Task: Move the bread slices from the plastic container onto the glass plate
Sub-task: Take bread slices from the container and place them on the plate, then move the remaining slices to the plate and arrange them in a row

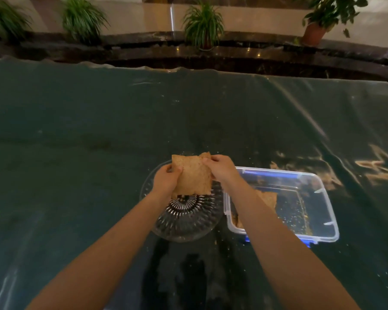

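A brown bread slice hangs tilted above the far half of the glass plate, a clear ribbed dish on the dark table. My left hand grips the slice's left edge and my right hand pinches its upper right corner. A second piece of bread peeks out behind the right hand's fingers. Right of the plate stands the clear plastic container with blue clips. More bread lies inside it, partly hidden by my right forearm.
The table is covered in dark green glossy sheeting with crumbs near the plate. Beyond its far edge runs a dark marble ledge with potted plants. Light reflections lie on the sheeting at the right.
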Motion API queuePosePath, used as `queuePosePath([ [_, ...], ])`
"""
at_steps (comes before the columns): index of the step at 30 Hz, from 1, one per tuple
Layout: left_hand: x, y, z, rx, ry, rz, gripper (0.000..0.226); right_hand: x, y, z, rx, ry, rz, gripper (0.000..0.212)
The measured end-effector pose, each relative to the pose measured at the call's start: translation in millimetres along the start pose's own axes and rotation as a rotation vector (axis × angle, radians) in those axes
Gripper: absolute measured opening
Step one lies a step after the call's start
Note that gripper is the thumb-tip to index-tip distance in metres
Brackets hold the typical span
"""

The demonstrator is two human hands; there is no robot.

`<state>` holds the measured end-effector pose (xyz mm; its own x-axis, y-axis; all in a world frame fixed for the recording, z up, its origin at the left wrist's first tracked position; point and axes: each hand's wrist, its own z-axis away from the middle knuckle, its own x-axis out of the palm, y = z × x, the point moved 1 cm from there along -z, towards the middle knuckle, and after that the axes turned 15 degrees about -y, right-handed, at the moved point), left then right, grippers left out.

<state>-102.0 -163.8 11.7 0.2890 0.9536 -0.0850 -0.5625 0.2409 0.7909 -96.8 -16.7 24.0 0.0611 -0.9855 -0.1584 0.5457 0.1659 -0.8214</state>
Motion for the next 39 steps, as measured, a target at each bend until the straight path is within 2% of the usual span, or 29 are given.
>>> queuePosePath([
  [6,-17,-12,-28,-0.093,0.029,-0.116,0.044,37,18,-38,0.141,0.005,0.047,0.039],
  [10,-16,-23,-37,-0.099,0.057,-0.172,0.046,47,28,-45,0.114,-0.015,0.180,0.042],
  [14,-14,-28,-36,-0.103,0.084,-0.229,0.046,50,26,-42,0.117,0.013,0.168,0.051],
  [17,-14,-24,-33,-0.054,0.125,-0.310,0.042,44,17,-35,0.108,-0.016,0.212,0.064],
  [21,-3,-3,-22,0.095,0.128,-0.491,0.055,21,-1,-22,-0.007,-0.018,0.227,0.059],
  [25,28,26,3,0.270,0.014,-0.373,0.058,-22,-18,5,-0.205,0.125,0.129,0.042],
  [29,75,44,28,0.290,-0.188,-0.169,0.053,-78,-7,31,-0.293,0.262,-0.076,0.031],
  [31,99,43,37,0.283,-0.284,-0.306,0.050,-104,10,45,-0.273,0.328,-0.100,0.029],
  [34,136,30,39,0.245,-0.424,-0.605,0.050,-132,45,60,-0.184,0.421,0.027,0.026],
  [36,159,17,38,0.177,-0.462,-0.653,0.052,-141,69,62,-0.104,0.414,0.098,0.026],
  [39,180,1,33,0.066,-0.384,-0.586,0.066,-146,96,62,0.048,0.345,0.160,0.029],
])
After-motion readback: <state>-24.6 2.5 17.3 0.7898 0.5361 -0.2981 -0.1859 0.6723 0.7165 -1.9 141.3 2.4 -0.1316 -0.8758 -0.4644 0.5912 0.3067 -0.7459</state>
